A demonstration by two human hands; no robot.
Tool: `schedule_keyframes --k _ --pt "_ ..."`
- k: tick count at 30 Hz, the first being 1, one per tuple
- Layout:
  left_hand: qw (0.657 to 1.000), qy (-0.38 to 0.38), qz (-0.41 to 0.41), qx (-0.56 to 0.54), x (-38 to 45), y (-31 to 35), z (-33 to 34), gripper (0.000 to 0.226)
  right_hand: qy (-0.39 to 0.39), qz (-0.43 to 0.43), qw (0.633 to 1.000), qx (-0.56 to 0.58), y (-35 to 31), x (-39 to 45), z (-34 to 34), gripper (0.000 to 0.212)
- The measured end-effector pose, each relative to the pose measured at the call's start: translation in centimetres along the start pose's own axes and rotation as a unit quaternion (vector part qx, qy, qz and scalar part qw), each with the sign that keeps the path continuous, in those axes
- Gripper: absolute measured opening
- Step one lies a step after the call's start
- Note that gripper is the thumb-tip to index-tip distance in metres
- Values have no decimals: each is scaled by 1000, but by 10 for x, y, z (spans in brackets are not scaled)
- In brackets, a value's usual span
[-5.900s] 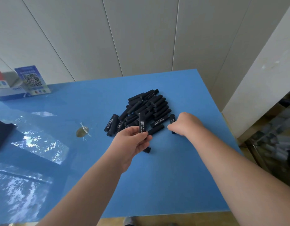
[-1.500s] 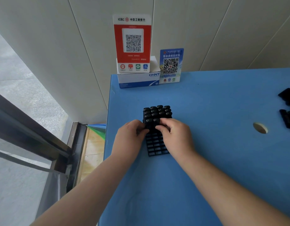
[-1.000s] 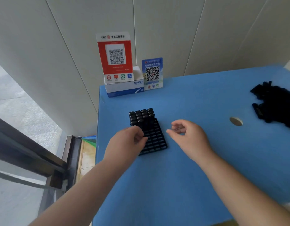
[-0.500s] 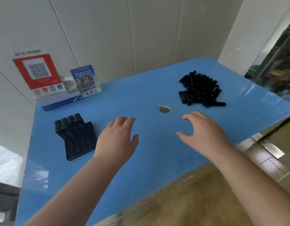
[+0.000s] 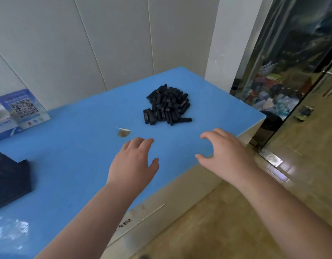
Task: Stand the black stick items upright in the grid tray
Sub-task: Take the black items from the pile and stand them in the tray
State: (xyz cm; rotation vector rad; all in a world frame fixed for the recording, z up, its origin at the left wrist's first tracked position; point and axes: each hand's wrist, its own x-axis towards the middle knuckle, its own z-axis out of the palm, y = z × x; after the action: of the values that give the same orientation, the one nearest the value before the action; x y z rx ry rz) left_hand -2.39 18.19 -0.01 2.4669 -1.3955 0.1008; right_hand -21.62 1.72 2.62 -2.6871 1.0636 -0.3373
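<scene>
A heap of black stick items [image 5: 168, 105] lies on the blue table [image 5: 77, 156] toward its far right corner. The black grid tray [image 5: 10, 181] sits at the left edge of the view, blurred and partly cut off. My left hand [image 5: 134, 163] hovers over the table's middle with its fingers straight and nothing in it. My right hand [image 5: 224, 154] hangs over the table's near edge, fingers spread and loosely bent, also holding nothing. Both hands are well short of the heap.
A round hole [image 5: 123, 132] in the tabletop lies just beyond my left hand. A blue QR-code sign [image 5: 23, 108] and a white and blue box [image 5: 4, 127] stand at the back left. A glass door [image 5: 292, 71] and tiled floor lie to the right.
The view has swung further right, from the tray toward the heap. Both empty hands have moved toward the heap, and the tray has slid to the left edge.
</scene>
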Motion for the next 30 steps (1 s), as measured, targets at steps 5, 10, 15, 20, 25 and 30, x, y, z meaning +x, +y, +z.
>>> schedule_keyframes --k 5,10,15,20,25,30 --pt "1000 -10 20 -10 37 31 20 56 6 18 1000 8 33 19 0 52" --pt "999 -8 27 -30 86 47 40 55 3 14 1000 -2 51 57 -3 51" --pt "998 -20 32 -42 150 52 57 52 -6 12 1000 -16 68 108 -4 47" --pt "998 -30 39 -42 196 56 68 49 -2 11 1000 -3 80 151 2 46" --pt "999 -35 10 -33 221 49 76 41 -23 -6 999 40 88 185 14 47" --pt "999 -35 -36 -7 244 47 84 44 -32 -39 996 67 100 224 25 46"
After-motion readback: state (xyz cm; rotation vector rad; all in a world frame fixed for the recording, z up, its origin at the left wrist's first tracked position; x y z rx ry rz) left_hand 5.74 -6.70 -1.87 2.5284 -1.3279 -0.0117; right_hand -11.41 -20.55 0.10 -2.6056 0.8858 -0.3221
